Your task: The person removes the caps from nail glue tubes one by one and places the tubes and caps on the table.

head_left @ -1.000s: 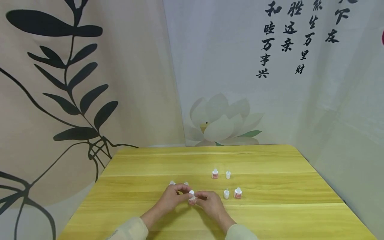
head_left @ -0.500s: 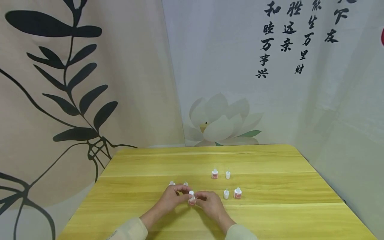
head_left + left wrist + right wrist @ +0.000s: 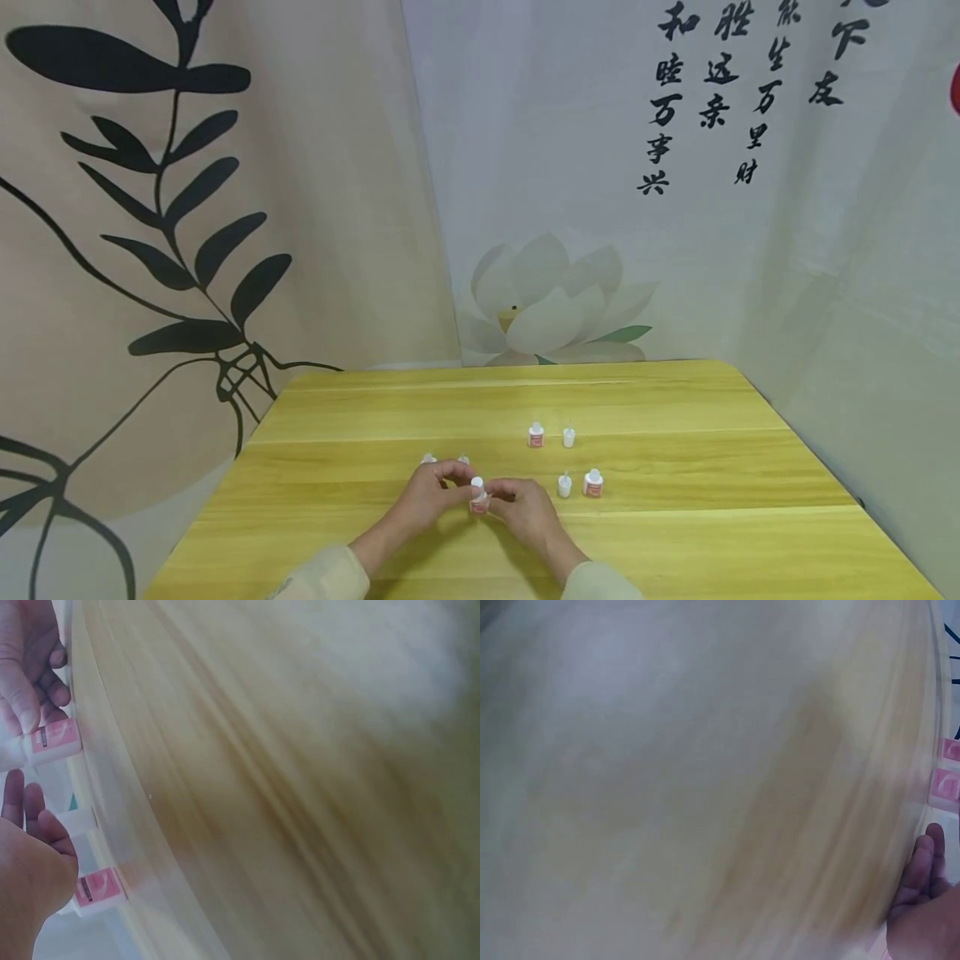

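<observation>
A small white bottle with a pink label and a white cap stands upright between both hands, close over the wooden table. My left hand pinches it high up, index finger arched behind the cap and thumb at the near side. From the right, my right hand pinches the bottle's side with thumb and forefinger. In the left wrist view the right thumb lies against the bottle, while the left hand is at the lower left. The right wrist view catches only some right-hand fingers.
Right of the hands stand a small white piece with a thin tip and a labelled bottle. Farther back are another bottle and white piece. Two white tops, one here, show behind the left hand. A printed curtain hangs beyond the table.
The hands and the bottle hold almost the same pose throughout. The whole head view has shifted very slightly to the left.
</observation>
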`<state>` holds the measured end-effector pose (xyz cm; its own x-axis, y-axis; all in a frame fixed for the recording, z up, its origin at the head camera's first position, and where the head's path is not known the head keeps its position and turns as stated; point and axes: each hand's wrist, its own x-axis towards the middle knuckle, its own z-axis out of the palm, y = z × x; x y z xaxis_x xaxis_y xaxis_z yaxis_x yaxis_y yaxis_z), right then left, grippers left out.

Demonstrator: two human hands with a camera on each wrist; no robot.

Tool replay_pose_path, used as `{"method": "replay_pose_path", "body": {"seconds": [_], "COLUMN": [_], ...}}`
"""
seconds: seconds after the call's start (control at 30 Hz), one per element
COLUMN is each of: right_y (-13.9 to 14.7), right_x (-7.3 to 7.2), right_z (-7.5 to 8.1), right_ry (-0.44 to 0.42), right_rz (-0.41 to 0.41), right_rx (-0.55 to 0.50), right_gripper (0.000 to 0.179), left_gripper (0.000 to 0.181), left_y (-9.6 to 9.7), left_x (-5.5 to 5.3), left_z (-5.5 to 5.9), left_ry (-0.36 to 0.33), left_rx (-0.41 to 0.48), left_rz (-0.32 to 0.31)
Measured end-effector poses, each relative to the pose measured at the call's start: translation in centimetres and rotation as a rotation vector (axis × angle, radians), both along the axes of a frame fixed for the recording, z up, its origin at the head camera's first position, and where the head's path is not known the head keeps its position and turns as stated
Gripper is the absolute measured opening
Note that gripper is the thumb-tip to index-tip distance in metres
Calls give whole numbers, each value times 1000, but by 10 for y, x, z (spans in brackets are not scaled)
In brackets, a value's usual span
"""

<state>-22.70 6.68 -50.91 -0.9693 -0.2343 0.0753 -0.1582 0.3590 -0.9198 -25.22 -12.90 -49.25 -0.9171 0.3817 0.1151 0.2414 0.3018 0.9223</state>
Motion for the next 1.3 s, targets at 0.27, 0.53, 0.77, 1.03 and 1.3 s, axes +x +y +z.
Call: {"method": "replay_pose_path", "body": {"seconds": [0.27,0.53,0.77,1.03,1.3], "right_y": [-1,0,0,0,1], "right_x": [0,0,1,0,-1], "right_z": [0,0,0,0,-2], "right_ry": [15,6,7,7,11], "right_rz": [-8,5,6,-2,2], "right_rx": [26,8,0,18,20], "right_gripper": [15,14,13,15,15], "left_gripper": [18,14,20,22,18], "left_y": [-3,2,-2,-3,-3], "left_x": [-4,5,-4,-4,-5], "left_z": [-7,9,-4,-4,-5], "left_ry": [-21,-11,-10,-21,-2], "left_rx": [24,6,8,16,2], "left_rz": [-13,10,-3,-11,-4]}}
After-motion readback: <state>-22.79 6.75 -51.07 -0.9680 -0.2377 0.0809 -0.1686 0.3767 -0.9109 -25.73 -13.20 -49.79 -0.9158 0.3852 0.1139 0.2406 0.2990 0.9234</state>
